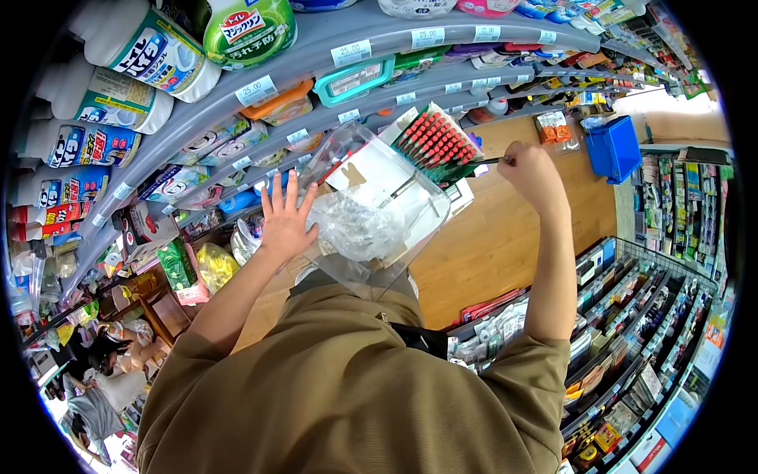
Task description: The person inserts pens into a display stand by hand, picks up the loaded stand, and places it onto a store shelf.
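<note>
My left hand (286, 221) is open, its fingers spread against the near left side of a clear plastic bin (438, 212). Inside the bin lie crumpled clear plastic wrap (359, 225) and a white card or box panel (377, 175). A box tightly packed with red-tipped sticks (434, 141), perhaps pens or pencils, sits at the bin's far end. To the right of that box, my right hand (530, 175) is closed in a fist. From it a thin dark stick (491, 160) points left toward the red tips; its exact kind is unclear.
Grey shelves (316, 63) with cleaning bottles (162, 51) and price tags curve along the front and left. A blue basket (613, 150) stands on the wooden floor (501, 225) at the far right. A wire rack (632, 316) of packaged goods is at my right. A person (99, 403) is at lower left.
</note>
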Available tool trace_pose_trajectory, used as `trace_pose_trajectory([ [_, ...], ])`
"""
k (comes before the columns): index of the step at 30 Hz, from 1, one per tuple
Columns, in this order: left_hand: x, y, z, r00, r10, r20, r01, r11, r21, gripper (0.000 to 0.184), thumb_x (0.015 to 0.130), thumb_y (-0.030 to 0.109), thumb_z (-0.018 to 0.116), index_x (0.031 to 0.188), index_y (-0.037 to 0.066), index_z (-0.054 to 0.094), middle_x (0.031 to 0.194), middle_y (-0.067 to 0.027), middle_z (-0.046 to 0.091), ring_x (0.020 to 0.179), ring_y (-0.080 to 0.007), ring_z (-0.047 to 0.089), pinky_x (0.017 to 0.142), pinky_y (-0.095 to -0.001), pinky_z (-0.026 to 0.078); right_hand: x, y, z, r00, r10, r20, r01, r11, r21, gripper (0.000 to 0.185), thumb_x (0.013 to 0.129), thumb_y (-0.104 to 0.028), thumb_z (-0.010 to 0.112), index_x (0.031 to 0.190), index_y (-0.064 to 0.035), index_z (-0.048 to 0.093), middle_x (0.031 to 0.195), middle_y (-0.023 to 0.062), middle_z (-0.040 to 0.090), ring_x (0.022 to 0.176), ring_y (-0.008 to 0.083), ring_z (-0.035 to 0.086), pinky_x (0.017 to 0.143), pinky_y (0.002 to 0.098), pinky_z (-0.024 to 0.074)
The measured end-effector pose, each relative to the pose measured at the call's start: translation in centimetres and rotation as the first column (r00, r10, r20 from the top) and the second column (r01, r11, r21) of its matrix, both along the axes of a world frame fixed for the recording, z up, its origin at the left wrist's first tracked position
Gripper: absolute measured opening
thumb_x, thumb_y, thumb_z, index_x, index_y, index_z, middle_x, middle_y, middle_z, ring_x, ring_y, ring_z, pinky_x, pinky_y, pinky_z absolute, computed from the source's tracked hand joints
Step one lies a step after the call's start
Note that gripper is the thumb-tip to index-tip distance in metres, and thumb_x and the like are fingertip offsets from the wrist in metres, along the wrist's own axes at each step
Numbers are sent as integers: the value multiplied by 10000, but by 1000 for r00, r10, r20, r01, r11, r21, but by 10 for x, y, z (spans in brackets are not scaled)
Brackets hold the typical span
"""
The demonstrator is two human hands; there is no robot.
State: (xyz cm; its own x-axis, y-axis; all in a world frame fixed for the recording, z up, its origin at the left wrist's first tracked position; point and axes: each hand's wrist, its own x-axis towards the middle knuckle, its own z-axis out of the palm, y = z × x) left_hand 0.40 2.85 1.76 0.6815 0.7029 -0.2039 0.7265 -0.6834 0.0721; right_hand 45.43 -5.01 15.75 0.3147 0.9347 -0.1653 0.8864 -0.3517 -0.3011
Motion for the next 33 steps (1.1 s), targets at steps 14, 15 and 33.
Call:
trace_pose_trajectory([
  [14, -2, -1, -4, 1000, 6, 0, -6, 1000, 20, 889, 839, 480, 697, 1600, 202, 332, 1672, -268, 121, 1511, -539, 105, 1155, -728, 155, 5, 0, -90, 993, 108, 52, -109, 994, -1, 213, 855, -203, 682, 824, 7, 688, 852, 216, 706, 801, 409, 686, 732, 502, 555],
  [15, -2, -1, -4, 1000, 7, 1, -7, 1000, 18, 889, 838, 477, 698, 1600, 202, 332, 1672, -268, 120, 1512, -539, 105, 1154, -729, 156, 3, -1, -91, 991, 111, 77, -110, 994, -18, 215, 857, -207, 683, 826, 6, 684, 846, 215, 704, 800, 406, 687, 724, 500, 556],
  [33, -3, -1, -6, 999, 14, 38, -15, 1000, 21, 909, 815, 466, 725, 1601, 215, 342, 1669, -255, 152, 1514, -533, 114, 1148, -733, 160, -17, -11, -112, 984, 70, 163, -85, 992, 89, 182, 925, -196, 687, 1020, -42, 678, 984, 165, 690, 862, 365, 685, 720, 468, 560],
])
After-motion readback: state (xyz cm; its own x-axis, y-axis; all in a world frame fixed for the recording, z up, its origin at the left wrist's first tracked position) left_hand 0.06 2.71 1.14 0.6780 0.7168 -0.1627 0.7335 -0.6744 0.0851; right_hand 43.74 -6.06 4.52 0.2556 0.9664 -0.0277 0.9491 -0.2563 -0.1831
